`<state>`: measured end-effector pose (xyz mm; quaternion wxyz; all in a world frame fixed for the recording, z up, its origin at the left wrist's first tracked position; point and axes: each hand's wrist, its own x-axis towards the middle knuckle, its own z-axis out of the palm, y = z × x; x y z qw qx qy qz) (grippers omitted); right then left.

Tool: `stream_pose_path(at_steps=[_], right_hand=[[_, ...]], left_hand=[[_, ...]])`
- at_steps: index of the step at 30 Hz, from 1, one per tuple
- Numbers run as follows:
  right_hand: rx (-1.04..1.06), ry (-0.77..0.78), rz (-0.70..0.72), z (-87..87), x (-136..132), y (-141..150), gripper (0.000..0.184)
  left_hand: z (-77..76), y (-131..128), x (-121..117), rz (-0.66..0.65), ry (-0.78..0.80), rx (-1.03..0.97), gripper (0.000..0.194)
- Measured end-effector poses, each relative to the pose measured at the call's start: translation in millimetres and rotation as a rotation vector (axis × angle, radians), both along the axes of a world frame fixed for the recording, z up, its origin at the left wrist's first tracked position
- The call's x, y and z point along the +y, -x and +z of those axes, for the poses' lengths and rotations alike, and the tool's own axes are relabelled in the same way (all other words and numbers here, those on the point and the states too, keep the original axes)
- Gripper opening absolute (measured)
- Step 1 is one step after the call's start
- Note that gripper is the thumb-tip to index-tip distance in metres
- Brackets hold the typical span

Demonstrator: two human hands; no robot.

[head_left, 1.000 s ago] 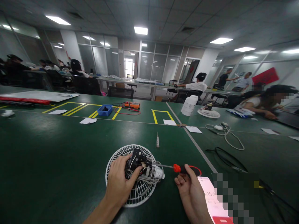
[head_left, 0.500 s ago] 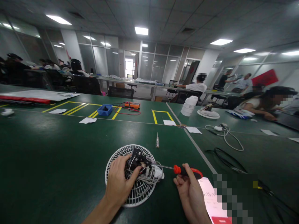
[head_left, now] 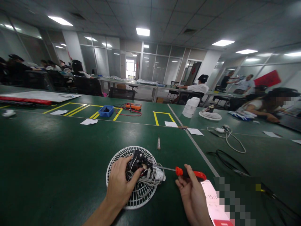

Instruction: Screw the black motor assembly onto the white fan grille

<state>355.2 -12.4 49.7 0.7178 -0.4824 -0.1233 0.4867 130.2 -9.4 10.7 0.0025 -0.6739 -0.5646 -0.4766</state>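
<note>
Screwdriver [head_left: 179,171]: since the earlier frame its handle has edged right and shows more red, apparently rolled; both hands are almost where they were.
Blue tray [head_left: 105,111]: on the far side of the table [head_left: 58,157], dark bits inside.
Left hand [head_left: 118,180]: fingers curved around the black motor unit, thumb pressed against its near side.
White grille [head_left: 141,199]: flat on the table, beneath the motor unit [head_left: 135,157] and its coiled cord [head_left: 150,181].
Small clear-handled driver [head_left: 158,144]: lying beyond the grille, tip pointing away.
Shaft: runs leftward to the unit; whether the tip is seated cannot be told.
Right hand [head_left: 192,194]: thumb and fingers closed narrowly on the handle.
Phone [head_left: 215,204]: beside the right wrist, screen lit.
Step in hand: seemingly working a screw on the unit's side, direction unclear.
Next move: would call for a braced unit, an aligned shaft and even pressure while turning.
</note>
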Motion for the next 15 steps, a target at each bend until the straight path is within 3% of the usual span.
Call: stream_pose_path(at_steps=[7,15], right_hand=[[0.047,-0.102,0.041,5.5,-4.2,-4.4,0.047],[-0.009,-0.002,0.034,0.6,1.3,-3.5,0.057]], left_hand=[[-1.1,1.5,0.3,-0.001,0.004,-0.004,0.041],[-2.0,1.3,0.1,0.010,-0.025,0.011,0.042]])
